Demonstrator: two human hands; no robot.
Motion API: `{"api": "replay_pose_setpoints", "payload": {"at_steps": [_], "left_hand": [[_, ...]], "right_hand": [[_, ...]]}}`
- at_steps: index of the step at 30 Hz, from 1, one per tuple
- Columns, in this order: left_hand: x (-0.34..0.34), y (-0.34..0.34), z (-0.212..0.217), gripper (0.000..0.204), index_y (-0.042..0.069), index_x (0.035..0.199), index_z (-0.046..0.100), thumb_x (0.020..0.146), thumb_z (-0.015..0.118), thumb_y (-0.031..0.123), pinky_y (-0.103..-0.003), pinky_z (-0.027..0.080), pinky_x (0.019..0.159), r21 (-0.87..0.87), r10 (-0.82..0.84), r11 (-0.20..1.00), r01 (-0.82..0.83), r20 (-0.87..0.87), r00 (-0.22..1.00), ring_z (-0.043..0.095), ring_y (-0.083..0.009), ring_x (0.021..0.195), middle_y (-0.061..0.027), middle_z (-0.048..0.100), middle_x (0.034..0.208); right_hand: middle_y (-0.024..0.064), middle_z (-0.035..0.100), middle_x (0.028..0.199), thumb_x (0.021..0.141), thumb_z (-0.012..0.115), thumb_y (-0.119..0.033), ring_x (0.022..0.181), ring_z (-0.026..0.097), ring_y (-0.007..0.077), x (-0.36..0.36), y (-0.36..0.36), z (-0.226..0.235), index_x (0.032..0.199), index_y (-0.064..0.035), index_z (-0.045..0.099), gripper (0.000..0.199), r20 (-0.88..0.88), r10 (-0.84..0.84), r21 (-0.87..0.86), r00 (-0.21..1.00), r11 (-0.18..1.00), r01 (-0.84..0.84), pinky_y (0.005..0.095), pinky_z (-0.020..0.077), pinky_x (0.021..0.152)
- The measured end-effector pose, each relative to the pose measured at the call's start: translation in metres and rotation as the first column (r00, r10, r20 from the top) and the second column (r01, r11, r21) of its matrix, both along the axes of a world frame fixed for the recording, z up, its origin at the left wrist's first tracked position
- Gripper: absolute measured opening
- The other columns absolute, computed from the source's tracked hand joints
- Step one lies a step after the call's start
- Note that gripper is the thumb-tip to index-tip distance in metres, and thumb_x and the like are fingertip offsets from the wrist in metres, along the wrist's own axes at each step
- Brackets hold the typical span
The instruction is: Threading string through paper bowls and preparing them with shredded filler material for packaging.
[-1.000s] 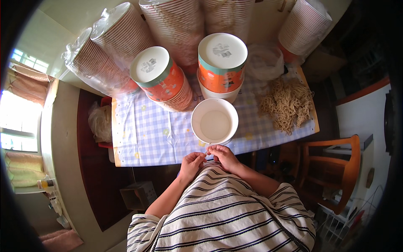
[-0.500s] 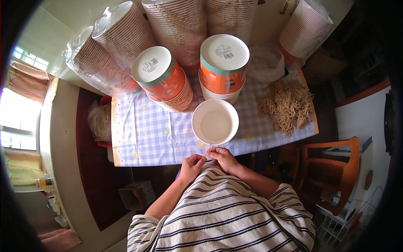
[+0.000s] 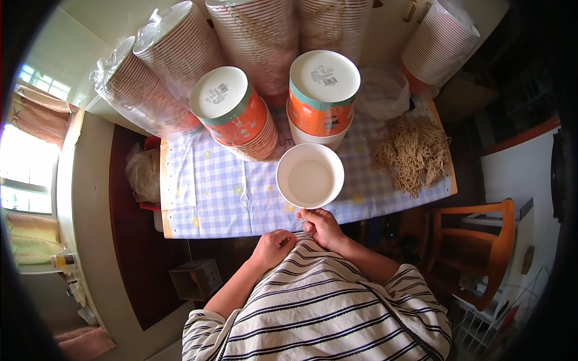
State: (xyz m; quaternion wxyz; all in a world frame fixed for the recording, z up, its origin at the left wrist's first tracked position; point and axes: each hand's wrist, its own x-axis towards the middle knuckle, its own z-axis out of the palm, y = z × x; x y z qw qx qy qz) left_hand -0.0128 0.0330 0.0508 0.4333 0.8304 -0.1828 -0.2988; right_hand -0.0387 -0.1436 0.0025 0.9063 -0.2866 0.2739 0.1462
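Blue-white checked tablecloth (image 3: 217,204) on table, crowded at back: plastic-wrapped cup stacks (image 3: 180,45) along the wall side, another wrapped stack (image 3: 439,45) far right. In front of those, two orange upside-down stacks, white bases up: left orange stack (image 3: 235,120) looks tilted, right orange stack (image 3: 325,114) sits directly behind the white cup (image 3: 310,180) and blocks its far side; contact between them, cannot tell. Clear plastic bag (image 3: 385,96) right of that stack, tangled pile of tan cords (image 3: 412,153) at table's right, well apart from the cup. Wooden chair (image 3: 506,240) off to the right. White cup is near the table's front edge, mouth up, inside visible. Right hand (image 3: 325,230) just below its near rim: index fingertip closest, right beside the rim, touching or not is unclear. Right fingers narrow, thumb tucked under index; anything thin between them, cannot tell. Left hand (image 3: 274,248) lower and left, apart from cup and right hand, by the striped shirt (image 3: 313,295); fingers loosely curled inward, cannot tell if holding something.
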Motion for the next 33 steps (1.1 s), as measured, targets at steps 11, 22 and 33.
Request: {"api": "replay_pose_setpoints", "payload": {"at_steps": [11,22,33], "left_hand": [[0.01,-0.008,-0.013,0.015,0.009,0.089,0.067,0.074,0.066,0.013,-0.04,0.042,0.081,0.041,0.025,0.998,-0.052,0.491,0.871,0.057,-0.0271,0.091,-0.0082,0.062,0.094],[0.05,-0.037,-0.002,0.024,0.008,0.096,0.063,0.073,0.065,0.004,-0.038,0.05,0.067,0.06,-0.171,0.982,0.179,0.683,0.71,0.061,-0.0283,0.082,-0.0086,0.06,0.097],[0.03,-0.034,-0.005,0.017,0.009,0.09,0.063,0.073,0.065,0.007,-0.035,0.049,0.058,0.033,-0.057,0.998,0.047,0.739,0.671,0.061,-0.0245,0.068,-0.0051,0.06,0.081]], "right_hand": [[0.0059,0.063,0.083,0.089,0.059,-0.011,0.056,0.05,0.0075,-0.004,-0.008,-0.009,0.096,-0.0035,0.061,0.011,0.022,0.133,0.012,0.991,0.991,-0.133,0.0185,0.0419,0.052],[0.0016,0.058,0.076,0.086,0.059,-0.008,0.056,0.046,0.0046,-0.012,-0.013,-0.003,0.098,-0.001,0.059,0.013,0.082,0.127,-0.159,0.989,0.981,-0.112,0.0182,0.0373,0.05],[0.0015,0.06,0.079,0.078,0.069,-0.008,0.064,0.052,0.0062,-0.015,-0.01,-0.009,0.098,-0.0011,0.056,0.025,0.252,0.11,-0.722,0.961,0.683,0.111,0.0218,0.0447,0.059]]}}
